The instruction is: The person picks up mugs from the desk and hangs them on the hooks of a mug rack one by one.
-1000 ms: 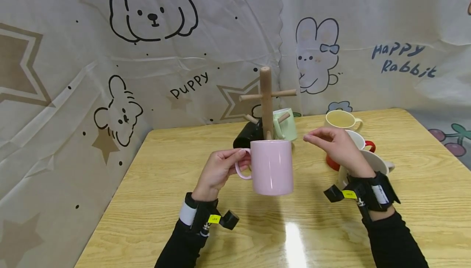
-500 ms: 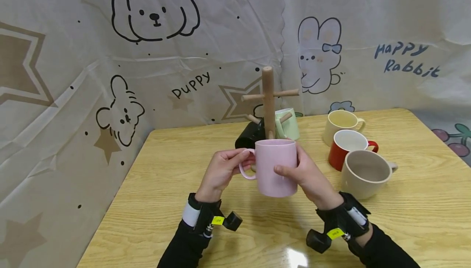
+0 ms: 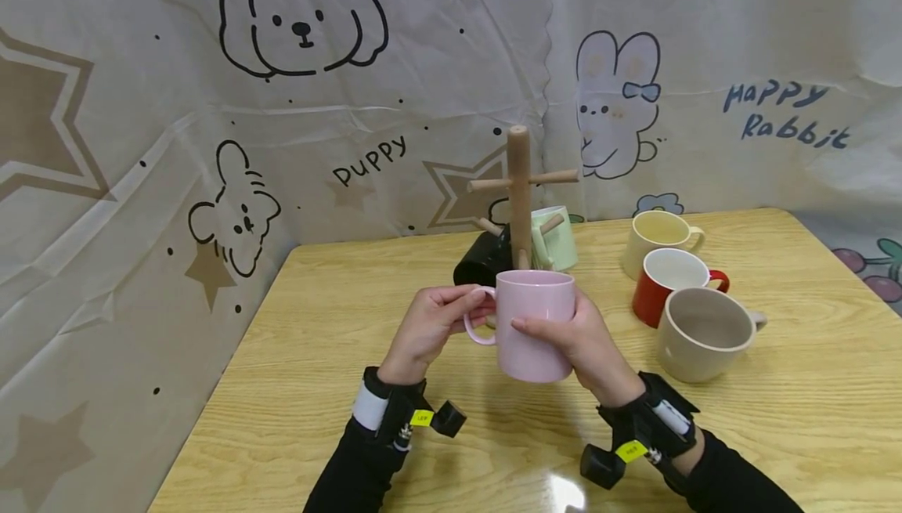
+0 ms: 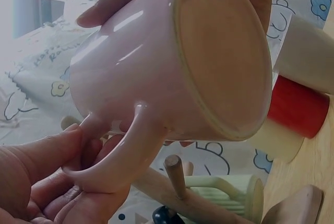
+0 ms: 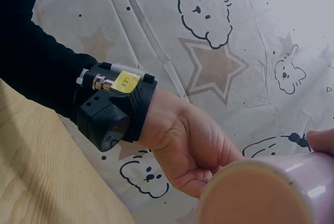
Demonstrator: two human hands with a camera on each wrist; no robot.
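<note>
right hand (image 3: pixel 593 345) has swung in, grasping the pink mug (image 3: pixel 528 352) at its three o'clock; left hand (image 3: pixel 421 331) pinches the handle (image 4: pixel 138 145) at nine. support seems shared, at the wooden rack's (image 3: pixel 519 184) six o'clock.

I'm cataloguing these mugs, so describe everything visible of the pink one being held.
The pink mug is a plain, glossy cylinder, apparently ceramic, with one looped handle pointing to the person's left. Its round underside looks tan. It is held roughly upright, mouth up, off the table, in front of the wooden mug rack. The left hand pinches the handle; the right hand grips the body, thumb on the near side. Its inner bottom is out of sight.
</note>
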